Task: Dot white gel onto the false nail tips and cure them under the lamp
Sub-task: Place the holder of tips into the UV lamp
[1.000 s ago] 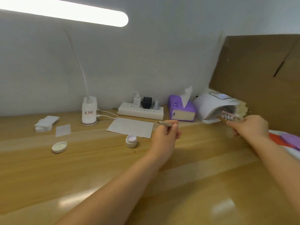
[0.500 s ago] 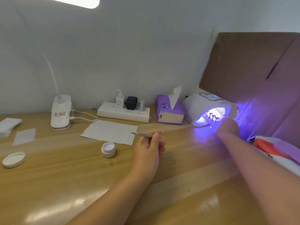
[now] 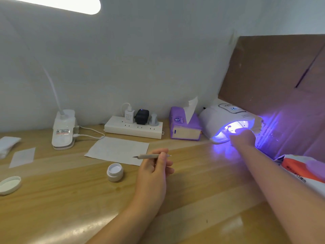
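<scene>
Curing step in hand. Right hand (image 3: pixel 243 137) reaches into the mouth of the lamp (image 3: pixel 226 120), which glows violet; fingers out of sight inside, so grip cannot be told. Nail tips (image 3: pixel 227 128) show only as small shapes on a stick in the glare, just left of the knuckles, under the hood. Left hand (image 3: pixel 154 170) hovers over the bench (image 3: pixel 202 199), fingers curled round the pen (image 3: pixel 149 156), point aimed left over the paper (image 3: pixel 117 149). Gel pot (image 3: pixel 114 172) stands open just left of that hand; its lid (image 3: pixel 9 184) lies well apart at the left edge.

Next move, by judgement — hold the tips level under the light until the cure is done, then draw them out without brushing the hood; pen kept clear of the wet gel meanwhile.

Against a second ago: lamp dark then, lit now — right hand was outside its mouth with the tips in plain view, now inside. Left hand and pen much the same. Half a second ago the light was already on, hand at the opening.
</scene>
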The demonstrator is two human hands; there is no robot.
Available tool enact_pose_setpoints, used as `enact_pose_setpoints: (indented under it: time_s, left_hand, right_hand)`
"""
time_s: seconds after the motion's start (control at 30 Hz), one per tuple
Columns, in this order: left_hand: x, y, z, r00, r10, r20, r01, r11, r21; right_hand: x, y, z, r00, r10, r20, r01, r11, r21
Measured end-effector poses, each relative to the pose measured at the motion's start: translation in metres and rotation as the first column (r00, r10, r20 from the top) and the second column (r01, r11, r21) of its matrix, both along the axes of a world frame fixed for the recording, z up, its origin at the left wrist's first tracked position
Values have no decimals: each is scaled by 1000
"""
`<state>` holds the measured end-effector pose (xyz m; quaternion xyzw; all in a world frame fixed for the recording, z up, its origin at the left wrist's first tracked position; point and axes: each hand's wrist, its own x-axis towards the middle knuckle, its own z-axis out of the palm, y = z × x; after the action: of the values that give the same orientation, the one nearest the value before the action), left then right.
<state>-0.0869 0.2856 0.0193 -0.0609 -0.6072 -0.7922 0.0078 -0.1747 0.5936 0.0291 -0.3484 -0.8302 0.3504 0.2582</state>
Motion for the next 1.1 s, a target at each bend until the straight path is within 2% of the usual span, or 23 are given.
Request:
enact_pose_setpoints:
  time_s: [0.1,0.2,0.23,0.3,0.4,0.5,0.57,0.83,1.0,1.1]
  left_hand:
    - [1,1,0,1000,-12,-1,12,1000,-12]
    - [1,2,-1,1000,-21,-13,21,999,-41]
    - [0,2,-2,1000,-21,-16,20,999,-43]
    - [0,2,-2,1000,-11,-22,11,999,-41]
    - [0,1,-2,999,-1,-45,-1,998,-56]
    - [-3,-1,-3,999,-2,-33,0,998,-61]
    - [-5,0,-4,1000,-5,-28,4,998,-59]
    - [-9,5,-7,999,-15,-52,12,999,-48]
    - [-8,7,-8,994,-39,-100,33,998,-62]
    - [-9,7,-7,994,-24,-102,16,997,-82]
  right_hand:
    - [8,2,9,988,-49,-147,53,998,21]
    - [10,8,29,967,40,-253,32,961,273]
    - [8,10,36,969,89,-232,4,927,375]
    - [-2,13,46,985,150,-86,-88,861,501]
    - [-18,14,56,975,127,181,-198,865,461]
    - [-33,16,78,896,109,430,-286,882,374]
    - [-41,18,94,832,131,540,-352,875,331]
    - [-52,32,99,763,103,638,-441,804,398]
    - [-50,25,99,744,-1,668,-458,727,511]
    - [-46,22,98,743,31,669,-449,764,463]
